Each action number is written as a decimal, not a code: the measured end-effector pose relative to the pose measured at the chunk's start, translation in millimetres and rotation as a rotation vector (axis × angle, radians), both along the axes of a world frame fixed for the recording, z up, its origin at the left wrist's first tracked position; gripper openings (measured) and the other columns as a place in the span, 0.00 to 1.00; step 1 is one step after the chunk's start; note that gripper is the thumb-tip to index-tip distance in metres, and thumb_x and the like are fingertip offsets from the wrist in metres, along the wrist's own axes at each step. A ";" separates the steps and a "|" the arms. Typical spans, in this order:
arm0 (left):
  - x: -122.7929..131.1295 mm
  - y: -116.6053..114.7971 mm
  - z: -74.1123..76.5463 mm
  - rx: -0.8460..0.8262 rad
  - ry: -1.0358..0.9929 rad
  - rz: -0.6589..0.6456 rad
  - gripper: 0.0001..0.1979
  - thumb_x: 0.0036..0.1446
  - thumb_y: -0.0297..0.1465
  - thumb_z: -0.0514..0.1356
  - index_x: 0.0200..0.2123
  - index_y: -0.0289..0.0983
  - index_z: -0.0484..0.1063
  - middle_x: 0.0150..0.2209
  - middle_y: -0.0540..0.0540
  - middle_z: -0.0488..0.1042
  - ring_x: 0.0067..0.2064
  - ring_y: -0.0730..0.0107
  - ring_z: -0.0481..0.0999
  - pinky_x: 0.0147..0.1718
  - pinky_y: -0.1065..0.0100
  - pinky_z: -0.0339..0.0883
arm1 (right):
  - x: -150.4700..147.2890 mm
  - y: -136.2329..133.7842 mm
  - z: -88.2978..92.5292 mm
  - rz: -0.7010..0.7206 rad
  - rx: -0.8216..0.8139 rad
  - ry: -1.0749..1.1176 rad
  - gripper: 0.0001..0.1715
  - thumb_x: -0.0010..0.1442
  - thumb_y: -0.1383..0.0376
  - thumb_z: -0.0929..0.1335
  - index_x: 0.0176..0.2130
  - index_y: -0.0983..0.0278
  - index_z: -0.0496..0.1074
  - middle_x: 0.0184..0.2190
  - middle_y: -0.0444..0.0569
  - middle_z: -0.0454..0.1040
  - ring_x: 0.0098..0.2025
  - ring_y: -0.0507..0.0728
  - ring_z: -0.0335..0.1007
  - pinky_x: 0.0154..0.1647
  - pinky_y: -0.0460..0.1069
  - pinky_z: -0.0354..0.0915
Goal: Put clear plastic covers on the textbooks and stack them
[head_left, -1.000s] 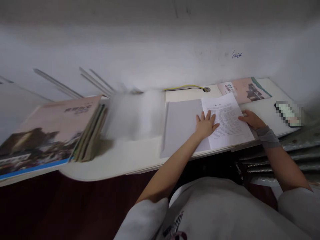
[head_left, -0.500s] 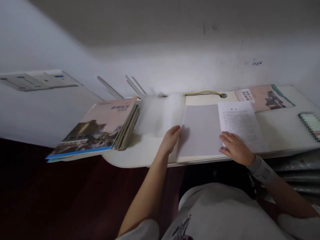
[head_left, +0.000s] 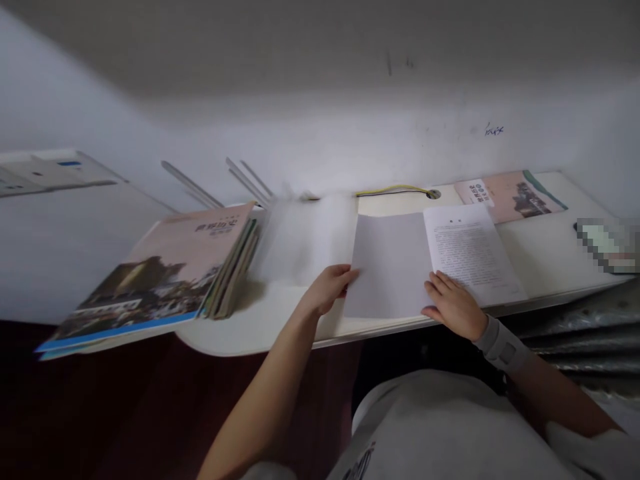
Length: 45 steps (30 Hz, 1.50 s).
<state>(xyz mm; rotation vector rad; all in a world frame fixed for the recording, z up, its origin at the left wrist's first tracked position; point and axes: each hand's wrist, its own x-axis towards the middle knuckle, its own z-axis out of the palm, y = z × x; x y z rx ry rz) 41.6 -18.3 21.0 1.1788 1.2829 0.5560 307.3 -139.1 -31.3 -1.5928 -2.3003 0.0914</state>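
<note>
An open book [head_left: 400, 260] lies on the white desk [head_left: 280, 320], with a blank grey left page and a printed right page [head_left: 470, 250]. My left hand [head_left: 327, 288] curls its fingers round the left edge of the grey page. My right hand [head_left: 453, 305] rests flat, fingers apart, on the book's lower middle, where the two pages meet. A grey cuff covers my right wrist.
A stack of books [head_left: 165, 277] with a pink cover overhangs the desk's left end. Another pink booklet [head_left: 510, 193] lies at the back right by a yellow cable [head_left: 395, 191]. A blurred-out object [head_left: 607, 243] sits at the right edge. A wall rises right behind the desk.
My left hand left the middle of the book and went to its left edge, where its fingers closed on it. My right hand slid from the right page's edge to the lower middle.
</note>
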 end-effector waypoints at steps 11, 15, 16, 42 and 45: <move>126.0 -9.2 88.0 0.534 -0.193 -0.056 0.13 0.45 0.36 0.64 0.21 0.37 0.61 0.18 0.57 0.59 0.21 0.79 0.60 0.22 0.74 0.54 | 38.9 19.9 27.0 -0.147 -0.356 1.309 0.39 0.59 0.38 0.58 0.62 0.54 0.60 0.62 0.53 0.64 0.61 0.63 0.63 0.59 0.63 0.62; 192.6 -14.0 92.4 0.581 -0.290 -0.311 0.11 0.56 0.36 0.57 0.26 0.36 0.65 0.23 0.52 0.69 0.27 0.76 0.70 0.32 0.70 0.65 | 85.9 37.8 53.5 -0.181 -0.487 1.600 0.45 0.55 0.31 0.52 0.55 0.54 0.67 0.54 0.51 0.73 0.54 0.64 0.70 0.52 0.61 0.68; 203.3 -14.5 87.8 0.585 -0.308 -0.377 0.12 0.59 0.37 0.55 0.28 0.36 0.66 0.27 0.50 0.72 0.30 0.74 0.73 0.35 0.68 0.67 | 98.7 40.7 58.6 -0.194 -0.506 1.603 0.47 0.55 0.31 0.51 0.52 0.56 0.69 0.50 0.52 0.75 0.52 0.64 0.71 0.50 0.60 0.68; 141.0 -21.4 -67.5 1.043 0.982 -0.563 0.38 0.64 0.51 0.39 0.64 0.28 0.56 0.66 0.28 0.52 0.68 0.44 0.50 0.63 0.49 0.49 | 187.7 40.8 5.3 -0.578 -0.138 0.411 0.22 0.55 0.64 0.64 0.49 0.66 0.73 0.38 0.51 0.78 0.37 0.58 0.73 0.43 0.52 0.67; 140.6 -20.4 -68.9 1.048 0.957 -0.564 0.39 0.63 0.53 0.39 0.65 0.29 0.56 0.67 0.29 0.52 0.68 0.43 0.50 0.62 0.48 0.49 | 190.3 44.9 -0.6 -0.511 -0.113 0.359 0.23 0.55 0.65 0.63 0.50 0.64 0.72 0.42 0.52 0.78 0.41 0.59 0.73 0.48 0.54 0.67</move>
